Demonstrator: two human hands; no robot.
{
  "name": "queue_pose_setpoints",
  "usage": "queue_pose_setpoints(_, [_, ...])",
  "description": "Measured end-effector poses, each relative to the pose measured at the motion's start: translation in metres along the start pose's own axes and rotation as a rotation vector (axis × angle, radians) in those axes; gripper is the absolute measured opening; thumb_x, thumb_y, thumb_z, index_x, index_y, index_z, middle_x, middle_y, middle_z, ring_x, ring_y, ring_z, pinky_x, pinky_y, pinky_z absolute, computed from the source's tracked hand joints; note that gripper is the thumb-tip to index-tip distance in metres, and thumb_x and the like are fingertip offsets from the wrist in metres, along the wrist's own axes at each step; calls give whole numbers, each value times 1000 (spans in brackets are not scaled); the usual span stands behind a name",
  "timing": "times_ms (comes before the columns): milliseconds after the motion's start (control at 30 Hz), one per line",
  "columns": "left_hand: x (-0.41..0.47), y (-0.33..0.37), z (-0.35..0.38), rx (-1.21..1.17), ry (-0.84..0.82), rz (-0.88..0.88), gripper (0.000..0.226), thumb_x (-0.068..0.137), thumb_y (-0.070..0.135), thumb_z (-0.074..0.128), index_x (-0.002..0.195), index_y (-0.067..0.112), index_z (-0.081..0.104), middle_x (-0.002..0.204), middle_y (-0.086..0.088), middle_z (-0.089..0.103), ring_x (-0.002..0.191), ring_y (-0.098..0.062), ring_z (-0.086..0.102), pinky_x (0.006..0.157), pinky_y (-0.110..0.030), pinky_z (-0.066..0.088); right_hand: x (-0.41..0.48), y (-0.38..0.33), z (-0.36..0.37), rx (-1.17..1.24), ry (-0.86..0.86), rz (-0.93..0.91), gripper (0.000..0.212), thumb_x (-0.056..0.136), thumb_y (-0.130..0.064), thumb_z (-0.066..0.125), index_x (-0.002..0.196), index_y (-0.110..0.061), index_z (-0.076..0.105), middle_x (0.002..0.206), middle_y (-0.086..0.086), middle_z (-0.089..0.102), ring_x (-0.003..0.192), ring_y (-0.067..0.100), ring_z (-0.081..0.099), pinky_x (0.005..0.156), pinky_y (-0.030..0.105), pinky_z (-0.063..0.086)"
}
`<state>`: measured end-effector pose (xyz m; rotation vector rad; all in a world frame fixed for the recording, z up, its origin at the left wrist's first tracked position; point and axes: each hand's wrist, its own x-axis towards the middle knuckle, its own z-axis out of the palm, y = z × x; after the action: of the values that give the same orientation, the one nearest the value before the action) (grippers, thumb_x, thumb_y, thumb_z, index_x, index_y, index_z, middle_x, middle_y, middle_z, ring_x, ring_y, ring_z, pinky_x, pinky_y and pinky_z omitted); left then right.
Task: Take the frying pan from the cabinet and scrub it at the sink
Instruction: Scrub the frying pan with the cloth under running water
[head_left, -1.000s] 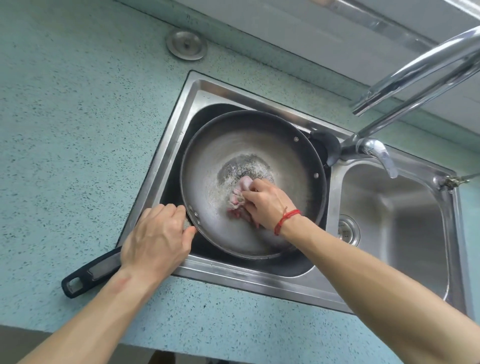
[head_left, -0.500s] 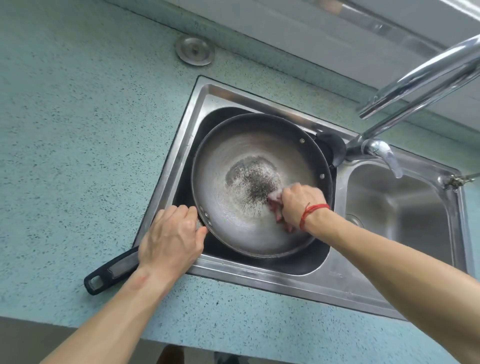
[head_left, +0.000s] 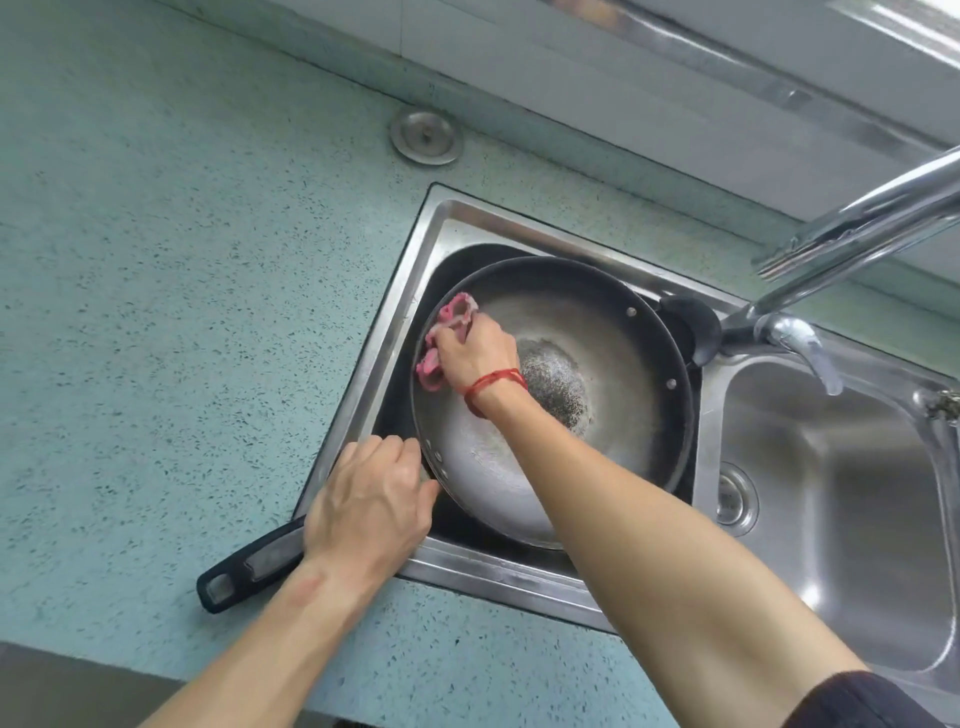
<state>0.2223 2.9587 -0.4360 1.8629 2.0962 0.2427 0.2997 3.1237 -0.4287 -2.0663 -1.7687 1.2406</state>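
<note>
Right hand shifted to frying pan left wall, clutching cloth; left hand grips handle.

The right hand presses a pink cloth in the pan; the left hand grips its handle.

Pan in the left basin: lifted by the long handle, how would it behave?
Likely bowl-heavy: the frying pan is wide and its long handle juts out over the sink rim, so a grip far out would let it dip. Probably slippery: the inside looks glossy, maybe wet. It seems rigid, yet may rock when pushed; the left hand holds it.
</note>
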Motion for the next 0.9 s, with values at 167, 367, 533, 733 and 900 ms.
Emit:
queue_pose_setpoints(167, [-1,0,0,5,0,7,19,80,30,68,78,15,57,72,0,53,75,-24,52,73,-37,45,28,-7,-10,233,152,141,41,95,-32,50,125,-5,47,123,22,61,111,38,58,88,34,44])
queue_pose_setpoints(367, [-1,2,-3,18,-7,18,21,75,28,74,79,12,61,70,-1,55,72,-25,53,71,-38,45,-12,24,10,-35,-171,-147,41,77,-58,50,102,-28,57,90,4,73,84,25,69,82,39,58])
queue_pose_setpoints(533, [-1,1,-3,18,10,40,18,78,28,71,84,13,62,72,1,54,72,-22,51,72,-36,44,-17,41,3,-290,-164,-486,22,91,-34,51,89,-13,45,82,9,64,72,30,59,69,39,49])
queue_pose_setpoints(733, [-2,-1,0,27,16,34,21,81,27,70,92,10,66,73,2,55,72,-21,53,73,-35,45,46,39,-32,-592,99,-621,25,92,-13,49,113,-2,56,116,21,60,101,38,58,85,44,49])
queue_pose_setpoints(900, [-2,0,-1,26,16,27,22,83,28,68,94,9,66,75,1,55,73,-21,53,75,-36,46,66,72,-85,-1043,263,-516,47,95,-23,59,131,5,48,117,18,52,104,32,54,87,38,51])
